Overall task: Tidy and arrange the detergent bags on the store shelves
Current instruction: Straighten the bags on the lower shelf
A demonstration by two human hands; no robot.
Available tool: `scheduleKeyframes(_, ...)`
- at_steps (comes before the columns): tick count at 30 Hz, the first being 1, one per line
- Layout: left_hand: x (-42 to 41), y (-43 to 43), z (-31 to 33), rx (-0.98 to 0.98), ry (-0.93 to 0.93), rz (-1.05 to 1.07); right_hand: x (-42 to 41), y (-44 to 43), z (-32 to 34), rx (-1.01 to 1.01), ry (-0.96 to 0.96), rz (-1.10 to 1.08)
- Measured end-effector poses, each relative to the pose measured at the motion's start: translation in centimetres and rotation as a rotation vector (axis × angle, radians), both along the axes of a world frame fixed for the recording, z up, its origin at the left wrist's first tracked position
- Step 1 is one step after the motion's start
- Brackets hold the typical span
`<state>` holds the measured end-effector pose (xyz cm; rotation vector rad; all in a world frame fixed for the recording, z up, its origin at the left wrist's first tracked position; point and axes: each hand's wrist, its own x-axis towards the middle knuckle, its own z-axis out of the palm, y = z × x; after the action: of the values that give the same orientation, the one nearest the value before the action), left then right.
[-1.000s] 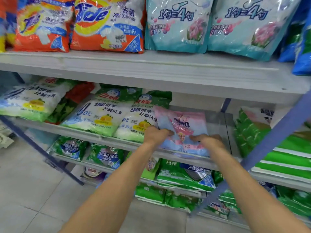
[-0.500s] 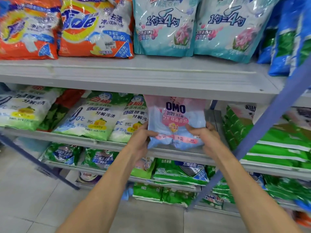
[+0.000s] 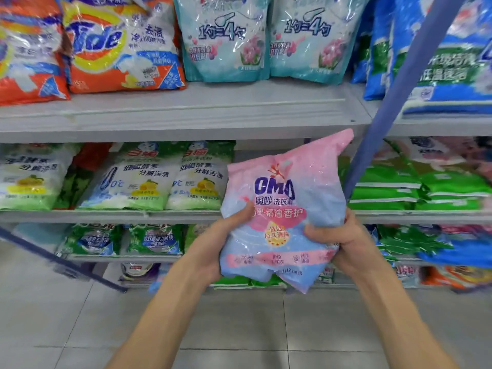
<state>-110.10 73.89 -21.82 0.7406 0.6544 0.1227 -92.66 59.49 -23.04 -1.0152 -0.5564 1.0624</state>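
Left hand [image 3: 213,243]: fingers curled round the lower left edge of the pink-and-blue plastic OMO detergent bag [image 3: 287,187].
Right hand [image 3: 346,241]: clutches its lower right edge.
Bag: upright between both hands, in front of the grey metal shelves [image 3: 186,113].

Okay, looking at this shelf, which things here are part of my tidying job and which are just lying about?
Part of the job: pink and blue OMO bag, gripped by left hand and right hand; green lemon bags on the middle shelf; Tide bag on the top shelf.
Just there: blue shelf post; tiled floor.
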Motion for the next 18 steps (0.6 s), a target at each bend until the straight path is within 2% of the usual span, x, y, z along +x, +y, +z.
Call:
scheduleKeyframes(4, 0.3, -3.1, 3.4, 0.135, -0.093, 0.091, 0.9, -5.4, 3.8, -0.026, -0.137, -0.104)
scheduleKeyframes(8, 1.9, -6.5, 7.3, 0.295, -0.22, 0.107, 0.4, -10.1, 7.9, -0.032, -0.153, -0.237)
scheduleKeyframes(11, 4.2, -9.5, 9.8, 0.39, -0.307, 0.085, 0.0, -12.9, 10.3, -0.105, -0.236, -0.378)
scheduleKeyframes(18, 10.9, -16.9, 14.7, 0.523, -0.4, -0.036, 2.4, -20.7, 15.0, -0.159, -0.262, -0.784)
